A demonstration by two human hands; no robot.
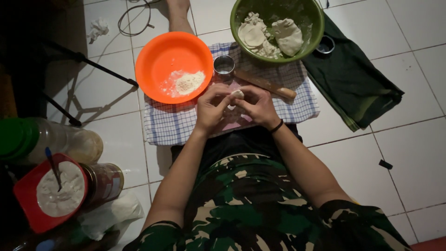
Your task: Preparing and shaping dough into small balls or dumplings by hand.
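Together, your left hand (211,109) and right hand (258,108) met over the checked cloth (172,123), fingers curled inward and pinching a small piece of white dough (237,94) between the fingertips of both. That dough sat at the twelve o'clock edge of your joined hands, just above the cloth and a pinkish patch under your palms. A dark band circled your right wrist.

At about ten o'clock from your hands stood an orange bowl (173,65) with a heap of flour (188,82) in it, its rim overlapping the cloth. Straight up at twelve o'clock lay a round metal cutter (224,65), and just to its right a wooden rolling pin (265,84) lay slanting, close to your right knuckles. At one o'clock a green bowl (306,35) held several flattened dough pieces (269,32). Beyond it, at two o'clock, a dark green cloth (353,79) was spread on the white tiled floor (409,139).

Far off at eight o'clock stood a red container (28,200) of white powder with a spoon (53,169) standing in it, beside some jars (104,181).
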